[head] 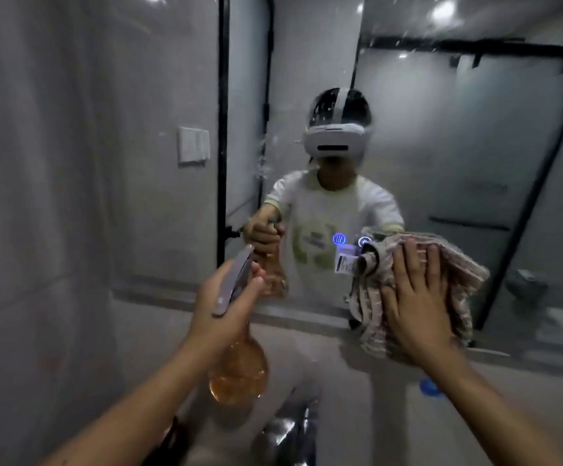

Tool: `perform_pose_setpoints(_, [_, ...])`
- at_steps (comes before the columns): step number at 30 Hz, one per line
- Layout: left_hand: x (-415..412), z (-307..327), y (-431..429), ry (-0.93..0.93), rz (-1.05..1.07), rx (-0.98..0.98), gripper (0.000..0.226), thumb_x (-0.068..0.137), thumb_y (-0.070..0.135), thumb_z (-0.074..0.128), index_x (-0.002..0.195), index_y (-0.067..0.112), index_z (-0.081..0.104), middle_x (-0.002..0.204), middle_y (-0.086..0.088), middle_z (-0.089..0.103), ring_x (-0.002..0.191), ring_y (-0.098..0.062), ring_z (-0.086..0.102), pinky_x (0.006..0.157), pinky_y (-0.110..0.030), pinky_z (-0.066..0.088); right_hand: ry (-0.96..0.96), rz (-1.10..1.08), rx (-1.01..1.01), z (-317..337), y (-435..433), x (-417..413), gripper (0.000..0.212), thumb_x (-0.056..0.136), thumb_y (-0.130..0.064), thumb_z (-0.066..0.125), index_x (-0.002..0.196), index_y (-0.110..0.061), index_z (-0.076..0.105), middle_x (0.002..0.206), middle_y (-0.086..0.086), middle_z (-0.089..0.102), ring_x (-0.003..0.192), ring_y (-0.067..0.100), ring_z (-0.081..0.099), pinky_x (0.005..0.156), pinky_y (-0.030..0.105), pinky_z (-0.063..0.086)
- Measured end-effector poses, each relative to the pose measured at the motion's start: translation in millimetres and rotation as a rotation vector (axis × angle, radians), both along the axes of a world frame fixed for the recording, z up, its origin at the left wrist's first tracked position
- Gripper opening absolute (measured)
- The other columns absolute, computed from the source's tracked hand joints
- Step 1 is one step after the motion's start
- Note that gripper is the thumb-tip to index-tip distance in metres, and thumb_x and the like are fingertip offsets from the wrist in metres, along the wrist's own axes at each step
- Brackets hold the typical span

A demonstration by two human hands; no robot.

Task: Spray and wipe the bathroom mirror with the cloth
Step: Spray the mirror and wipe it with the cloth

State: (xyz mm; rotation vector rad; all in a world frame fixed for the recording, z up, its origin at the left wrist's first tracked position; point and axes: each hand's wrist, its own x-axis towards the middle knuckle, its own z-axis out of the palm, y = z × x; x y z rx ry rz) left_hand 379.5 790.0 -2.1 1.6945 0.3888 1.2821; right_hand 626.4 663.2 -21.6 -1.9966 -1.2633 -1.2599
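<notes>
The bathroom mirror (pixel 424 136) fills the upper right of the head view, with spray droplets across its upper part. My left hand (pixel 226 307) grips a spray bottle (pixel 239 368) with an orange see-through body and a grey trigger head, its nozzle pointed towards the glass. My right hand (pixel 417 297) lies flat on a striped beige cloth (pixel 370 297) and presses it against the mirror's lower edge. The reflection shows a person in a light shirt holding the same bottle and cloth.
A chrome tap (pixel 290 432) sits low in the middle. A grey ledge (pixel 307 334) runs under the mirror. A white wall switch (pixel 193 144) and a black door frame (pixel 223 129) stand to the left. A small blue object (pixel 429 388) lies on the counter.
</notes>
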Motion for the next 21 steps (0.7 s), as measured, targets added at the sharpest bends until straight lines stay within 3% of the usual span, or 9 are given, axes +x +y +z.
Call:
perform_pose_setpoints(3, [-9, -6, 13, -0.002, 0.031, -0.004, 0.015, 0.073, 0.031, 0.060, 0.087, 0.026, 0.062, 0.091, -0.001, 0.069, 0.092, -0.016, 0.066, 0.081, -0.028, 0.050, -0.003, -0.028, -0.002, 0, 1, 1, 0.060, 0.084, -0.030, 0.032, 0.140, -0.019, 0.011, 0.146, 0.007, 0.018, 0.135, 0.033, 0.005, 0.105, 0.042, 0.010])
perform_pose_setpoints(6, [-20, -8, 24, 0.006, 0.045, 0.003, 0.009, 0.077, 0.029, 0.062, 0.086, 0.026, 0.062, 0.088, 0.001, 0.069, 0.089, -0.014, 0.066, 0.077, -0.021, 0.051, -0.012, -0.014, -0.041, 2, 9, -8, 0.058, 0.088, -0.035, 0.029, 0.141, -0.019, 0.010, 0.150, 0.005, 0.011, 0.141, 0.024, -0.012, 0.110, 0.038, 0.003])
perform_pose_setpoints(8, [-28, -10, 30, 0.011, 0.047, 0.023, 0.005, 0.081, 0.023, 0.063, 0.085, 0.021, 0.062, 0.083, -0.002, 0.067, 0.081, -0.018, 0.065, 0.071, -0.022, 0.050, -0.069, 0.004, -0.110, 7, 26, -20, 0.053, 0.096, -0.040, 0.017, 0.142, -0.018, 0.008, 0.154, 0.001, -0.003, 0.140, 0.022, -0.017, 0.113, 0.034, -0.007])
perform_pose_setpoints(10, [-37, -10, 38, -0.029, 0.050, -0.001, 0.019, 0.077, 0.027, 0.065, 0.083, 0.010, 0.061, 0.072, -0.008, 0.061, 0.063, -0.022, 0.054, 0.060, -0.029, 0.044, -0.130, 0.020, -0.155, 11, 50, -40, 0.053, 0.096, -0.040, 0.016, 0.143, -0.016, 0.007, 0.155, -0.004, -0.013, 0.140, 0.024, -0.017, 0.114, 0.034, -0.012])
perform_pose_setpoints(13, [-49, -7, 50, -0.063, 0.033, 0.013, 0.027, 0.077, 0.024, 0.064, 0.082, -0.002, 0.058, 0.060, -0.012, 0.046, 0.048, -0.011, 0.036, 0.047, -0.024, 0.032, -0.144, 0.057, -0.156, 12, 87, -73, 0.060, 0.089, -0.031, 0.030, 0.144, -0.014, 0.012, 0.152, 0.001, 0.007, 0.140, 0.020, -0.019, 0.113, 0.031, -0.014])
perform_pose_setpoints(16, [-56, -4, 60, -0.041, 0.028, 0.084, 0.026, 0.082, 0.018, 0.063, 0.076, -0.005, 0.052, 0.056, -0.010, 0.041, 0.048, -0.014, 0.035, 0.043, -0.022, 0.030, -0.110, 0.057, -0.148, 8, 104, -92, 0.058, 0.089, -0.028, 0.030, 0.144, -0.013, 0.015, 0.149, 0.001, 0.015, 0.140, 0.020, -0.017, 0.114, 0.032, -0.011])
perform_pose_setpoints(21, [-48, -3, 62, -0.014, -0.014, 0.056, 0.029, 0.079, 0.019, 0.064, 0.060, 0.011, 0.044, 0.045, 0.009, 0.038, 0.045, -0.006, 0.031, 0.044, -0.018, 0.027, -0.084, 0.013, -0.220, -19, 94, -95, 0.056, 0.091, -0.026, 0.030, 0.145, -0.015, 0.016, 0.150, -0.002, 0.017, 0.142, 0.018, -0.007, 0.115, 0.028, -0.004])
